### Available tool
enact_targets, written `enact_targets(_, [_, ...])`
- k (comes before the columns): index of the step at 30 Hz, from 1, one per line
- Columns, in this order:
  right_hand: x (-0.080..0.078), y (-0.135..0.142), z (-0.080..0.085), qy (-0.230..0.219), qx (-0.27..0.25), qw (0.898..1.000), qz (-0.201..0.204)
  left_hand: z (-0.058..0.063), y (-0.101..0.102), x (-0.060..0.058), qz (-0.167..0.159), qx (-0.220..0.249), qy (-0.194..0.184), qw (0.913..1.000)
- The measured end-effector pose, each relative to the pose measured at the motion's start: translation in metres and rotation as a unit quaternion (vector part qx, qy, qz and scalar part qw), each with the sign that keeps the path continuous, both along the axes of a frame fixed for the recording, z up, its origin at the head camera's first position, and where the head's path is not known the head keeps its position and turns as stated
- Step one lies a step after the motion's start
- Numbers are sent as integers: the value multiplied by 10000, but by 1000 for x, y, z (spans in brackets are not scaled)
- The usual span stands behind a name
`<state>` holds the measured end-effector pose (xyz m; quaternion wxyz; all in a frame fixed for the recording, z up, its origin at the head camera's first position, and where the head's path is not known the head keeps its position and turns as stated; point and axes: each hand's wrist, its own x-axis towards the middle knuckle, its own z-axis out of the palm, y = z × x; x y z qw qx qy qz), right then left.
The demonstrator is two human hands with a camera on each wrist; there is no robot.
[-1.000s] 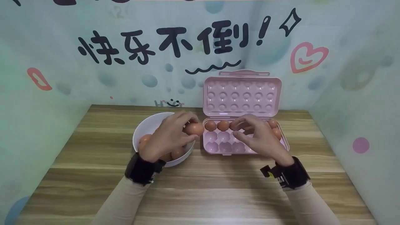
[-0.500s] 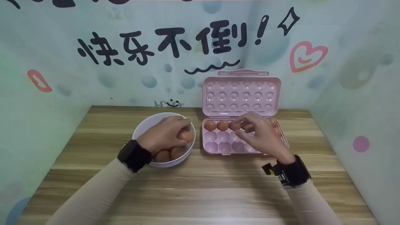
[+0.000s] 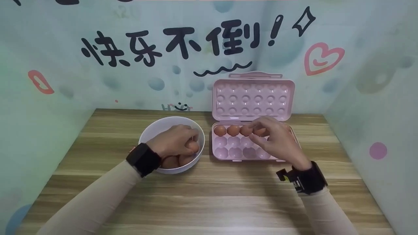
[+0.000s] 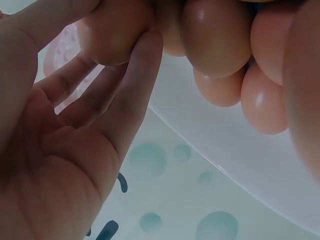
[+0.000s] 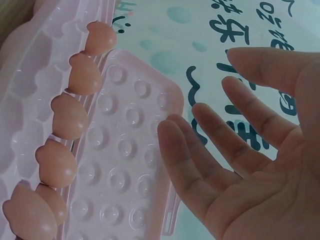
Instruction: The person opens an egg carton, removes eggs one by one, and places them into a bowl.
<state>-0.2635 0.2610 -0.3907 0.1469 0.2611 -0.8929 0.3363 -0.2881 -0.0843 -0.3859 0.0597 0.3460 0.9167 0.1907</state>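
Observation:
My left hand [image 3: 173,141] reaches into a white bowl [image 3: 148,130] of brown eggs. Its thumb and fingers grip one egg [image 4: 117,32], seen closely in the left wrist view; that egg [image 3: 193,146] sits toward the bowl's right side. Other eggs [image 4: 217,37] crowd around it. My right hand [image 3: 276,138] hovers over an egg carton [image 3: 235,160], fingers relaxed and holding nothing. A row of eggs [image 3: 233,130] fills the carton's back cups, partly hidden behind this hand. In the right wrist view the fingers [image 5: 220,135] spread apart from the eggs [image 5: 57,162].
The carton's pink lid [image 3: 253,99] stands raised at the back, against the printed backdrop [image 3: 156,75]. Nearer cups [image 3: 221,152] on the carton's left hold no eggs. Bowl and carton stand side by side on a wood-grain table [image 3: 209,195].
My left hand, with an egg in its grip, has moved left and down from beside the carton into the bowl. My right hand has shifted slightly to the right over the carton.

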Motion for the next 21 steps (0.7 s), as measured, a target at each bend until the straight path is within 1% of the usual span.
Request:
enact_targets(7, [-1, 3, 0, 39, 100, 9999, -75, -2, 4, -2, -158, -147, 87, 9997])
enact_targets(12, [-1, 6, -1, 9, 116, 9998, -137, -1, 4, -1, -139, -191, 50, 9997])
enact_targets(15, [-3, 8, -1, 132, 187, 9996, -151, 1, 3, 1, -127, -146, 69, 9998])
enact_targets(19, [-6, 11, -2, 246, 193, 9995, -84, 7, 2, 5, -187, -124, 269, 9994])
enact_targets(21, [-8, 14, -1, 224, 141, 9996, -44, 11, 3, 7, -189, -86, 351, 9992])
